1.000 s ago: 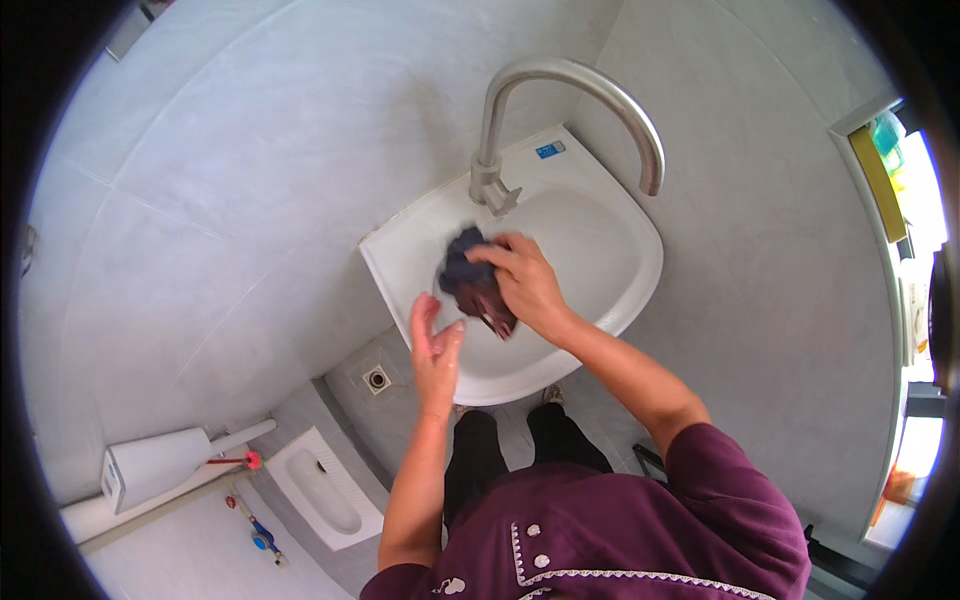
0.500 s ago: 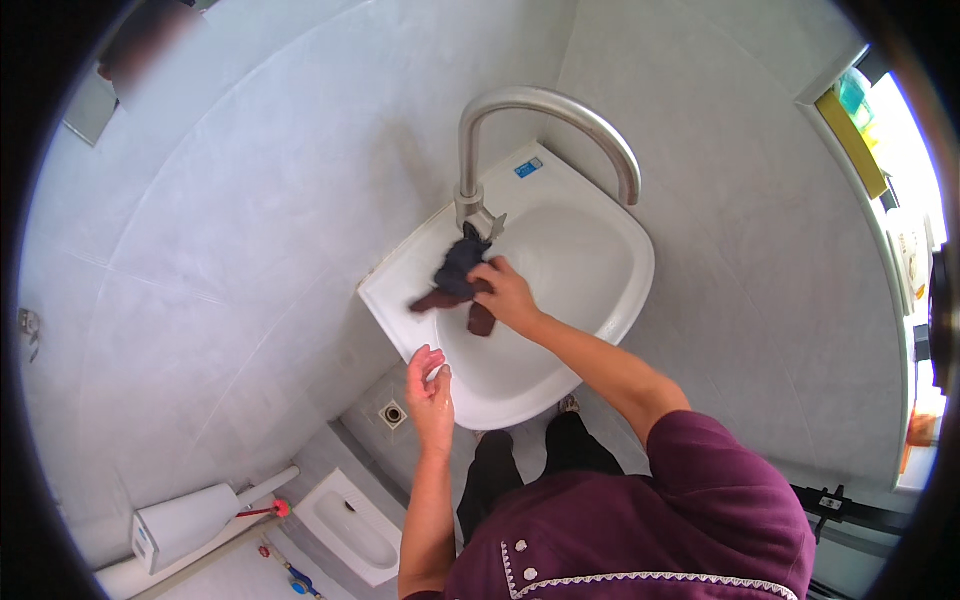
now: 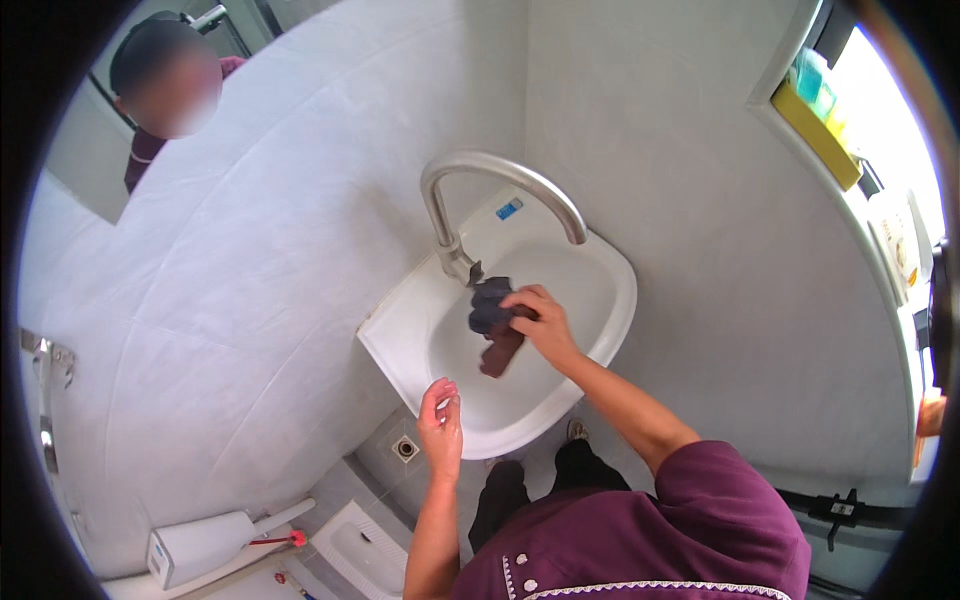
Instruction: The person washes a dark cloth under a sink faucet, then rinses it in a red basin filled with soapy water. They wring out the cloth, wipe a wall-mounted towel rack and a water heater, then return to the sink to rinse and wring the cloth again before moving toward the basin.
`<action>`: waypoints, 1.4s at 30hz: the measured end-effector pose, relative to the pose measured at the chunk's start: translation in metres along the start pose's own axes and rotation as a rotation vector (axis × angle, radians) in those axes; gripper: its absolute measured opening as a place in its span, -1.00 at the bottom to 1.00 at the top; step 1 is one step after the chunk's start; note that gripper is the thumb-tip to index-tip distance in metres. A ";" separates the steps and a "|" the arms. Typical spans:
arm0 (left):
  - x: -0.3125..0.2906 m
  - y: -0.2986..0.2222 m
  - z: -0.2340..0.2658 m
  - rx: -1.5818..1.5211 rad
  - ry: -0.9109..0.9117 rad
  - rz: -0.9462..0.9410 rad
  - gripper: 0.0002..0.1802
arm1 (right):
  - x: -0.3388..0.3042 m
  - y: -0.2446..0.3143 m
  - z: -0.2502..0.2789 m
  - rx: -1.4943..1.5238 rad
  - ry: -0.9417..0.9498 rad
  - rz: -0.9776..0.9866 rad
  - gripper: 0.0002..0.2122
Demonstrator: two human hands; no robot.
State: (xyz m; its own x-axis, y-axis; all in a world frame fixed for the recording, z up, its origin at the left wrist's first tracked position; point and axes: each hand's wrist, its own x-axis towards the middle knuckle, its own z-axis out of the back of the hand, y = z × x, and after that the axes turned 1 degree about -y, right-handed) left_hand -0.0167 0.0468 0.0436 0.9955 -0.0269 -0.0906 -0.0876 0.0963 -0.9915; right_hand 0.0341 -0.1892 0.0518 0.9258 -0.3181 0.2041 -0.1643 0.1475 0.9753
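My right hand (image 3: 541,325) is closed on a bunch of limp cloths (image 3: 490,305), navy at the top and dark brown below; their exact kind is hard to make out. They hang over the bowl of the white washbasin (image 3: 470,442), just in front of the tap's base. Above them arches a brushed metal tap (image 3: 500,163), its spout off to the right. By the basin's near left rim, my left hand (image 3: 440,425) is raised, wet-looking and empty, its fingers loosely curved and the thumb apart.
A squat toilet (image 3: 365,545) and a floor drain (image 3: 405,448) lie at lower left, beside a white cistern (image 3: 200,548). On the right, a window ledge holds a yellow box (image 3: 815,135) and other items. A mirror (image 3: 75,165) hangs at upper left.
My right hand has drawn the cloths away from the tap's base, a little right and nearer over the bowl. The left hand stays by the rim. The view has shifted.
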 end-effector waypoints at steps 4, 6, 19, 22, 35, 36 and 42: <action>0.020 -0.033 -0.025 -0.021 0.066 -0.118 -0.70 | -0.020 0.086 0.088 -0.017 0.014 0.119 -0.72; 0.034 -0.054 -0.050 -0.070 0.156 -0.166 -0.69 | -0.024 0.133 0.120 -0.158 -0.080 0.349 -0.70; 0.067 -0.180 -0.170 -0.467 0.356 -0.234 -0.77 | 0.076 0.234 0.105 -0.431 0.278 0.478 -0.69; 0.074 -0.177 -0.165 -0.480 0.382 -0.214 -0.83 | 0.095 0.239 0.078 -0.580 0.278 0.607 -0.64; 0.054 -0.182 -0.175 -0.383 0.385 -0.200 -0.75 | 0.229 0.230 -0.064 -1.273 0.984 0.277 -0.73; 0.052 -0.182 -0.174 -0.389 0.387 -0.206 -0.74 | 0.235 0.229 -0.073 -1.305 1.141 0.143 -0.74; 0.052 -0.175 -0.174 -0.356 0.307 -0.270 -0.73 | 0.202 0.234 -0.053 -1.214 1.030 0.720 -0.78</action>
State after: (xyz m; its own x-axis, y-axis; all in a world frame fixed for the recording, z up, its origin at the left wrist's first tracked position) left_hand 0.0441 -0.1449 0.1961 0.9328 -0.2986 0.2020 0.1106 -0.2962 -0.9487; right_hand 0.2007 -0.1689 0.3170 0.6873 0.7230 -0.0708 -0.7241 0.6896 0.0125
